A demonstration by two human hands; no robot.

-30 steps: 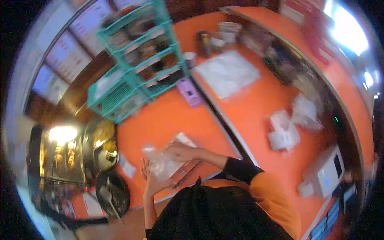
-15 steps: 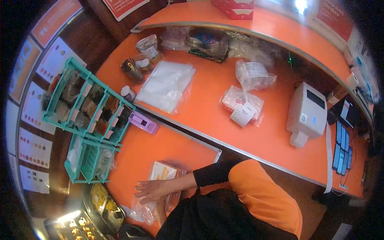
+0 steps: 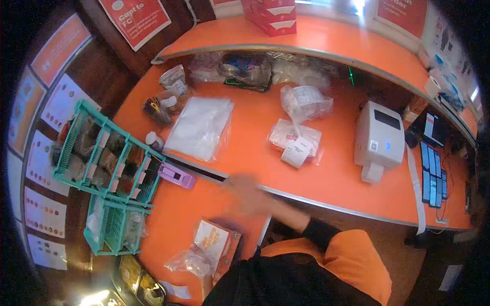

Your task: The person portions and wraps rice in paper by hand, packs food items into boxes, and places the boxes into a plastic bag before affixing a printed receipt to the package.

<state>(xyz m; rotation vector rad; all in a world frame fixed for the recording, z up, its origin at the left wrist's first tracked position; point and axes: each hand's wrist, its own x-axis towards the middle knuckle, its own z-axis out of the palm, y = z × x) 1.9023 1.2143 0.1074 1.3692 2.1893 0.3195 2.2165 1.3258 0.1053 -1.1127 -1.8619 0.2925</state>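
Note:
A white and orange printed box [image 3: 212,238] lies on the lower orange counter, close in front of my body. Against its near left side is a crumpled clear plastic bag [image 3: 190,262]. My left hand [image 3: 205,282] shows only in part below the bag; the plastic is bunched at it, and the fingers are mostly covered. Up and to the right of the box, my right hand [image 3: 246,196] is over the counter, smeared by motion, so its fingers cannot be made out. A purple tape dispenser [image 3: 176,176] sits to the left of it.
A green basket rack [image 3: 104,168] with packets stands at left. On the upper counter [image 3: 245,148] are a stack of plastic bags [image 3: 199,127], bagged packages with a receipt [image 3: 296,152], a label printer [image 3: 378,137] and several phones [image 3: 433,173]. Food trays [image 3: 138,280] stand at lower left.
My right hand has lifted off the box and bag and swung up and to the right. The box and my left hand stay close to each other. The head view has shifted.

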